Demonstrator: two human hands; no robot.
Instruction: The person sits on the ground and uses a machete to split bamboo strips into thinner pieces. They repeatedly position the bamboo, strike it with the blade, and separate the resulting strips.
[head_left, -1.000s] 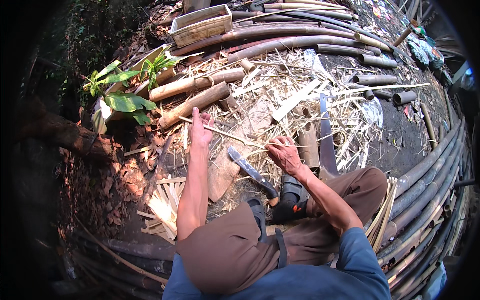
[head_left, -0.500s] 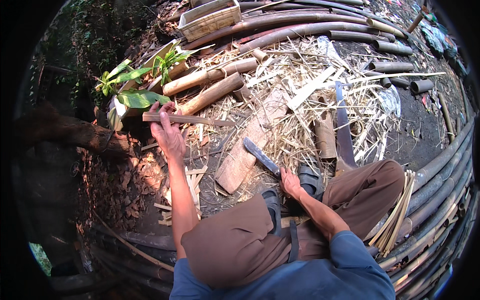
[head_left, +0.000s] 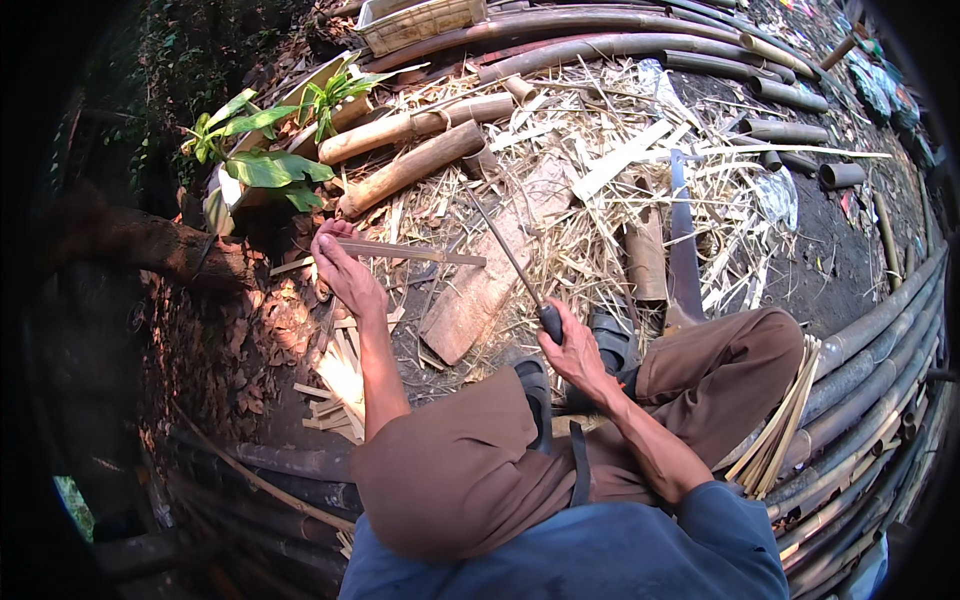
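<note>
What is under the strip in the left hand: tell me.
Littered ground shows along the strip held by the left hand; its far end overlaps the wooden board, though whether they touch is unclear. Whatever the strip directly covers is hidden.

On the dark dirt ground [head_left: 825,265] lie a wooden board [head_left: 465,315], pale shavings [head_left: 590,235] around a saw [head_left: 685,235], bamboo tubes [head_left: 412,169], long poles [head_left: 610,45] and, leftward, brown leaves [head_left: 287,322].
</note>
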